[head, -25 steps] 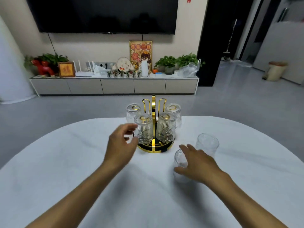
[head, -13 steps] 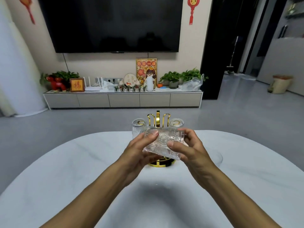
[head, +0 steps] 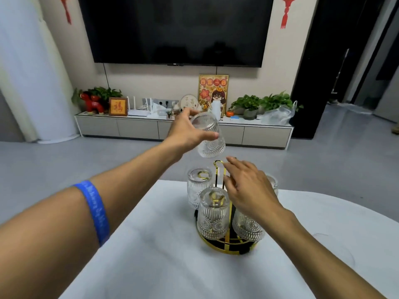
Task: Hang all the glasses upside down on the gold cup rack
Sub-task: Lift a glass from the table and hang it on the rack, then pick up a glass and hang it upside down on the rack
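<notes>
The gold cup rack (head: 225, 244) stands on the white table (head: 151, 266) with several ribbed glasses hanging upside down on it, one at the front (head: 212, 214) and one behind it to the left (head: 197, 186). My left hand (head: 186, 131) holds a ribbed glass (head: 208, 137) upside down and slightly tilted, just above the rack's free gold hook (head: 218, 164). My right hand (head: 248, 188) hovers with spread fingers over the rack's right side, fingertips by the hook, hiding parts of two glasses.
Beyond the table lies grey floor, then a low TV cabinet (head: 183, 128) with plants, frames and a black screen (head: 177, 29) above it. A dark doorway (head: 336, 61) is at the right. A blue band circles my left forearm.
Both hands held the glass on its side in front of the rack. Now the left hand alone has lifted it upside down above the hook, and the right hand has let go.
</notes>
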`<state>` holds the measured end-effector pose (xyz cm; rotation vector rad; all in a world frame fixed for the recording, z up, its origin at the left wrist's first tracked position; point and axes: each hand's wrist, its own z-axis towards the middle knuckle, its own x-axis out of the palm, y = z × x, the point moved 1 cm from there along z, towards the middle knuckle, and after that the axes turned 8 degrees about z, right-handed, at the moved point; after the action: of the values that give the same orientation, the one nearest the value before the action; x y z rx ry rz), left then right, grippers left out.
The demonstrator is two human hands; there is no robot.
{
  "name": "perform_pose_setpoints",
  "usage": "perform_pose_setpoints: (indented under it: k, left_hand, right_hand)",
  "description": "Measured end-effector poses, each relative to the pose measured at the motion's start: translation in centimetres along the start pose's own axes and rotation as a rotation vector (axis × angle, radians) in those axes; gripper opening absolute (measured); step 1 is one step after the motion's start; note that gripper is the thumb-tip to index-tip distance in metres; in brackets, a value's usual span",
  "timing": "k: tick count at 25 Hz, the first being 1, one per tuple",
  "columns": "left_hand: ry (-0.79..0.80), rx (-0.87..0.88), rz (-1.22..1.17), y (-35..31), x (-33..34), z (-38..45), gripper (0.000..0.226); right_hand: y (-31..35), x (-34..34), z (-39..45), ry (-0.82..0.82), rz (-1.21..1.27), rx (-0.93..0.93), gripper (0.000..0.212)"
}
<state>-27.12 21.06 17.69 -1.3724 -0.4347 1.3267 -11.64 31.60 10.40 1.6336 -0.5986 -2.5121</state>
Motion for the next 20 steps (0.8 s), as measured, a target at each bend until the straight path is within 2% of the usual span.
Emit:
perform_pose_setpoints:
  k: [5,8,11,14,20]
  left_hand:
    - [0.106,-0.015,0.174,2.7,3.9,3.2,0.086]
    - [0.148,-0.005,0.252,3.5,5.7,3.6,0.082]
    - [0.188,0.030,0.437,4.1,7.3,3.4,0.076]
    - [0.237,-0.001,0.546,5.3,8.6,3.2,0.070]
    - [0.251,-0.036,0.654,6.3,8.6,3.1,0.082]
  right_hand:
    - [-0.8,1.5,-0.1,-0.032,0.044,-0.048,0.052]
    - [-0.9,1.5,-0.1,-0.039,0.085,-0.056,0.052]
    - [-1.0,1.3,-0.4,-0.036,0.104,-0.072,0.053]
    - [-1.3,1.4,-0.3,-0.028,0.104,-0.070,0.055]
    - [-1.2,1.2,-0.4,-0.010,0.117,-0.066,0.055]
